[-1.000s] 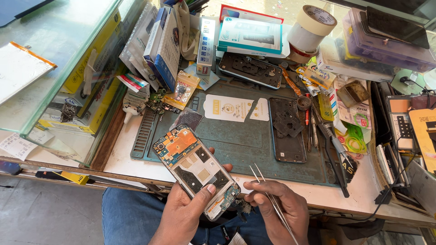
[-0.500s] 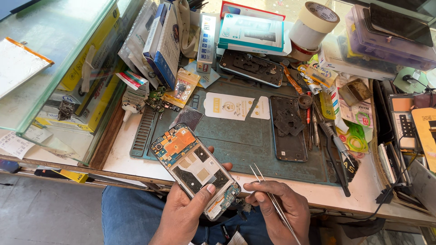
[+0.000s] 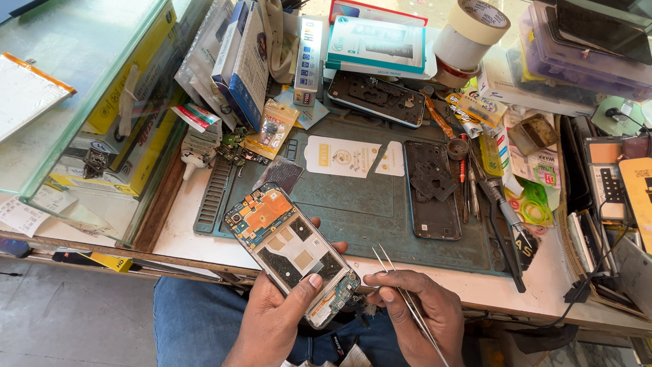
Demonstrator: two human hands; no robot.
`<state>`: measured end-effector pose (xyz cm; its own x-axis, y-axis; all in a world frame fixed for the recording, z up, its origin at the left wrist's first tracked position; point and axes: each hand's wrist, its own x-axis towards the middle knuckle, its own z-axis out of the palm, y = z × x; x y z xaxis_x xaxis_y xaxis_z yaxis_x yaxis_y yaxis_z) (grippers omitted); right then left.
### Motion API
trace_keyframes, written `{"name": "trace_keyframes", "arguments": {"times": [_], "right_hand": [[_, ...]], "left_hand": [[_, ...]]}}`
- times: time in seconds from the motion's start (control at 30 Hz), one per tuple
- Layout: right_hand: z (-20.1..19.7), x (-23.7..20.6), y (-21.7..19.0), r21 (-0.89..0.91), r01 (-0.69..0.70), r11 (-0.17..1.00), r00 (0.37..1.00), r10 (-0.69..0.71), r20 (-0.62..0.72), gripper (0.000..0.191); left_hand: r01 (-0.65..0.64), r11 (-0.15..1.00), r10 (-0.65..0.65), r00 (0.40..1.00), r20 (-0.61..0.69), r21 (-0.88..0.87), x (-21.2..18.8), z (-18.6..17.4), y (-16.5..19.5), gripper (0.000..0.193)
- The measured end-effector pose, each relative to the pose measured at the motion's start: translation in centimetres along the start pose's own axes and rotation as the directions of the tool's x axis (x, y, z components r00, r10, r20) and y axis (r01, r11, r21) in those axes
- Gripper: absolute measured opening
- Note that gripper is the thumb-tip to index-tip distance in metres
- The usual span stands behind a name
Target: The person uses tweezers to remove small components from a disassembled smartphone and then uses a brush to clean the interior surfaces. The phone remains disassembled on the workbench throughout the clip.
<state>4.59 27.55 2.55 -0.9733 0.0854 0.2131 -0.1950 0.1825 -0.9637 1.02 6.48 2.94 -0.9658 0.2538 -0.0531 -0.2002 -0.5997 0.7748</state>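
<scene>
We have the opened phone (image 3: 292, 251) in front of us, back cover off, its orange board and dark shields facing up, held just above the near edge of the green work mat (image 3: 367, 211). Against a second ago it has barely shifted; it sits perhaps a touch lower toward our lap, so the work seems to be at the same spot, the bottom end of the phone. Our left hand (image 3: 275, 319) is clamped around the phone from beneath, thumb pressed on its lower part. Our right hand (image 3: 421, 312) is closed on the tweezers (image 3: 401, 292), fingertips touching the phone's bottom corner. Farther out on the mat lie a dark phone frame (image 3: 433, 190) and white adhesive cards (image 3: 353, 158).
</scene>
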Motion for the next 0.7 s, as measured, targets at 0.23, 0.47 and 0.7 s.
{"name": "trace_keyframes", "arguments": {"times": [0.23, 0.47, 0.7], "right_hand": [[-0.07, -0.10, 0.22, -0.030, 0.012, 0.999, 1.000, -0.012, 0.004, 0.020], [-0.26, -0.09, 0.73, -0.023, -0.003, 1.000, 1.000, 0.003, -0.017, 0.023], [-0.19, -0.07, 0.38, -0.040, 0.028, 0.999, 0.999, -0.026, 0.044, 0.021]], "left_hand": [[0.008, 1.000, -0.008, 1.000, -0.007, -0.010, -0.07, -0.02, -0.12, 0.068], [-0.008, 1.000, 0.009, 1.000, -0.008, 0.013, -0.07, 0.01, -0.12, 0.068], [0.010, 1.000, -0.010, 1.000, -0.009, -0.002, -0.08, 0.06, -0.11, 0.068]]}}
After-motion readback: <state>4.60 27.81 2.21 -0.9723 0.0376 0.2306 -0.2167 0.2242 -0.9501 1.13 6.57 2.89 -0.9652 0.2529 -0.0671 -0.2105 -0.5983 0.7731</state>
